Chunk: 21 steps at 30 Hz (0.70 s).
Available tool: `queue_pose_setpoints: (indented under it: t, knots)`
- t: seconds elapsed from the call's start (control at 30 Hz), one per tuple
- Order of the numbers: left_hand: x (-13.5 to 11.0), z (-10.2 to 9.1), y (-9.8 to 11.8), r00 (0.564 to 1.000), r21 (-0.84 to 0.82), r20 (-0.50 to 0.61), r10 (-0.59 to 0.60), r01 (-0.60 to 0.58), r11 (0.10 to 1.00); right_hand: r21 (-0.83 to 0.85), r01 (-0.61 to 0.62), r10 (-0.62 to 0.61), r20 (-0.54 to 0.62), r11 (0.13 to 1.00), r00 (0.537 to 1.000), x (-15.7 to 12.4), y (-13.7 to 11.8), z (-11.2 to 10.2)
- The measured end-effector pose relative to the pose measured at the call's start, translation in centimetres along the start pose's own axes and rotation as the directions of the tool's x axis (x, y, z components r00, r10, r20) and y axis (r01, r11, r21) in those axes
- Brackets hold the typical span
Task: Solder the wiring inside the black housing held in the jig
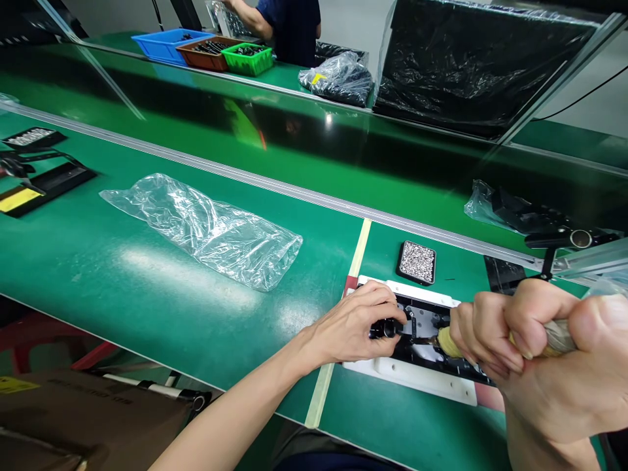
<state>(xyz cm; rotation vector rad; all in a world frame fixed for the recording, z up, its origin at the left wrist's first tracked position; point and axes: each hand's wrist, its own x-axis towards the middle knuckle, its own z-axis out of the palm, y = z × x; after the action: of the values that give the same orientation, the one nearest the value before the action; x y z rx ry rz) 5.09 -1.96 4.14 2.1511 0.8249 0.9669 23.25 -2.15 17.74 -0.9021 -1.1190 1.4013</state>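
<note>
My right hand point(540, 347) is wrapped round a screwdriver point(448, 343) with a yellow-wrapped front end. Its dark shank points left, toward a small black part point(388, 328). The fingers of my left hand point(366, 320) are closed on that part; its full shape is hidden. Beneath both hands a long black housing point(426, 356) lies in a white fixture point(417, 381) on the green bench. Whether the screwdriver tip touches the part I cannot tell. Just behind the fixture sits a small black tray of tiny metal pieces point(417, 261), probably screws.
A clear plastic bag point(210, 229) lies left on the bench point(235, 333). Yellow tape point(321, 396) runs beside the fixture. A metal rail point(245, 178) borders the green belt point(304, 157). Across it are blue point(161, 47), brown point(201, 57) and green bins point(248, 62), and another person point(294, 29).
</note>
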Motion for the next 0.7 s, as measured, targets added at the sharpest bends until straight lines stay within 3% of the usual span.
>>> queue_pose_setpoints:
  t: [0.17, 0.47, 0.7]
  knots:
    - [0.09, -0.02, 0.02, 1.0, 0.006, -0.002, -0.003, 0.003, 1.0, -0.017, 0.026, -0.025, 0.049, 1.0, 0.998, -0.09, 0.1, -0.41]
    - [0.07, -0.01, 0.09, 1.0, 0.006, -0.017, 0.009, -0.009, 1.0, -0.104, -0.042, 0.049, 0.06, 0.994, 0.997, 0.59, -0.11, -0.88]
    - [0.16, -0.03, 0.07, 1.0, 0.009, -0.021, 0.018, -0.018, 1.0, -0.04, 0.025, -0.023, 0.048, 0.999, 0.999, 0.15, 0.15, -0.26]
